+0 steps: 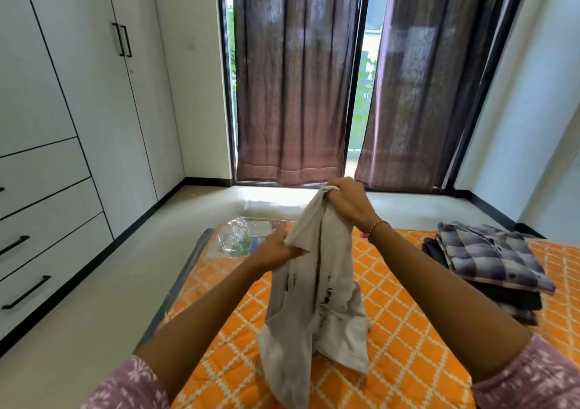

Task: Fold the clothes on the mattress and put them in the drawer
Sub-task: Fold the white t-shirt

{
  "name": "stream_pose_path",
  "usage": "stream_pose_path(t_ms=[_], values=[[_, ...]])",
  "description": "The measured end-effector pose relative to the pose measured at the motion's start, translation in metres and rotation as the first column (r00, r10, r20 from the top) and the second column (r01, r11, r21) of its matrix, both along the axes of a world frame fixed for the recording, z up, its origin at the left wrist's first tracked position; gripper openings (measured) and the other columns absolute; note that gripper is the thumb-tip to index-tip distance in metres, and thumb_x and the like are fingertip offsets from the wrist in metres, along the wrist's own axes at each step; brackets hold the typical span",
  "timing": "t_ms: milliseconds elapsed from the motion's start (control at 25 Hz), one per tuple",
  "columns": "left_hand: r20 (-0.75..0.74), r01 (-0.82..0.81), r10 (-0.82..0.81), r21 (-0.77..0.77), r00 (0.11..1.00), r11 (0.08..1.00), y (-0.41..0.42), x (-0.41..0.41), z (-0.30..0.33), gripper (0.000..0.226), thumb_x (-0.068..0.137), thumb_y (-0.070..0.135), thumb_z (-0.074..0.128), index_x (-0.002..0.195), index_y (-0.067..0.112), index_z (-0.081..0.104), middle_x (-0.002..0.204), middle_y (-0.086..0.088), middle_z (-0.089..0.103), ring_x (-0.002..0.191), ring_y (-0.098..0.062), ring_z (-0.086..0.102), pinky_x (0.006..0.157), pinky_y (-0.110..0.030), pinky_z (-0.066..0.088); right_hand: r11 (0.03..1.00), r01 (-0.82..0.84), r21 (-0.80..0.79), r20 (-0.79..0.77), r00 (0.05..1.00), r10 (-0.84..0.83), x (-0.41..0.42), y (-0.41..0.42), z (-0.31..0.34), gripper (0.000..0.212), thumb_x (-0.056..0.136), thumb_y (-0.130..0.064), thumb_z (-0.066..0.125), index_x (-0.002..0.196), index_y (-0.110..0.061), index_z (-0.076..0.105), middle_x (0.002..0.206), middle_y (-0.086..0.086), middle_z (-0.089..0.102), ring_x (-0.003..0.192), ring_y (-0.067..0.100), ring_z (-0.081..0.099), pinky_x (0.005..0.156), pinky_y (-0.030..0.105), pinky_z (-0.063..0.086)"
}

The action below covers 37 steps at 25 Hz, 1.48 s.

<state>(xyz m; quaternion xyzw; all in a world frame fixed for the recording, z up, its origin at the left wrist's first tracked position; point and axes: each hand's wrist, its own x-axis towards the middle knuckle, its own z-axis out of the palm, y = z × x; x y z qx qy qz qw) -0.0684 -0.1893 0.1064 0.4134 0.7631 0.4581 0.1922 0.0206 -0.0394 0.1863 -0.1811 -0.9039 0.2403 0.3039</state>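
A white T-shirt with dark print [317, 302] hangs bunched in the air over the mattress with the orange diamond-patterned cover [408, 339]. My right hand [348, 203] grips its top end, held highest. My left hand [276, 248] pinches a fold of the shirt lower down on its left side. The shirt's bottom drapes down to the mattress. A stack of folded clothes, a purple checked shirt [489, 258] on top, lies on the right of the mattress. The white wardrobe's closed drawers [40, 226] with black handles stand at the left.
A clear plastic wrapper and some papers [241, 239] lie at the mattress's far left corner. Pale floor runs between the mattress and the wardrobe. Brown curtains [298, 78] cover the glass door ahead. A white wall [533, 110] stands on the right.
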Motion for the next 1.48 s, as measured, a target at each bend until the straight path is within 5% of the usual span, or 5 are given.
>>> stream_pose_path(t_ms=[520,760,1040,1240,1480], values=[[0.293,0.273,-0.218,-0.161,0.931,0.948,-0.023,-0.001,-0.048,0.039,0.086,0.006,0.066,0.122,0.014,0.055,0.115,-0.005,0.063,0.104,-0.018,0.061,0.08,-0.021,0.053,0.806,-0.151,-0.572,-0.225,0.974,0.023,-0.012,0.003,0.031,0.023,0.085,-0.007,0.058,0.063,-0.009,0.053,0.06,0.004,0.042,0.056,0.011,0.037,0.049,0.02,0.034],[0.468,-0.425,0.268,0.27,0.842,0.864,-0.03,-0.052,-0.023,0.018,0.098,0.018,0.051,0.088,0.01,0.063,0.082,-0.009,0.063,0.075,-0.02,0.056,0.063,-0.028,0.047,0.838,-0.149,-0.525,-0.055,0.988,0.142,0.026,0.061,0.028,0.016,0.078,-0.008,0.074,0.074,-0.007,0.058,0.07,0.005,0.052,0.065,0.013,0.049,0.059,0.026,0.042],[-0.648,-0.24,-0.241,-0.562,0.722,0.792,-0.04,-0.091,0.093,0.025,0.082,0.033,0.072,0.091,0.01,0.065,0.087,-0.001,0.062,0.077,-0.014,0.055,0.065,-0.02,0.04,0.834,0.247,0.493,0.186,0.907,-0.379,0.041,0.082,0.035,0.01,0.087,-0.015,0.055,0.088,-0.008,0.062,0.092,0.014,0.065,0.089,0.036,0.06,0.065,0.036,0.043],[-0.931,-0.719,0.081,-0.216,0.355,0.661,-0.029,-0.084,0.121,0.02,0.093,0.013,0.047,0.105,0.01,0.062,0.088,-0.005,0.057,0.089,-0.025,0.062,0.069,-0.029,0.042,0.676,0.376,0.633,0.146,0.8,-0.582,0.022,0.066,0.034,0.031,0.097,-0.009,0.038,0.118,-0.011,0.061,0.109,0.013,0.065,0.098,0.032,0.064,0.072,0.034,0.048],[0.257,-0.543,0.536,-0.049,0.804,0.838,-0.008,-0.09,0.149,0.035,0.093,0.002,0.048,0.127,-0.002,0.041,0.106,-0.023,0.053,0.092,-0.038,0.063,0.041,-0.032,0.054,0.728,0.505,0.463,0.213,0.734,-0.645,0.01,0.071,0.065,0.033,0.099,-0.014,0.036,0.119,-0.006,0.061,0.121,0.017,0.056,0.106,0.035,0.059,0.08,0.038,0.049]])
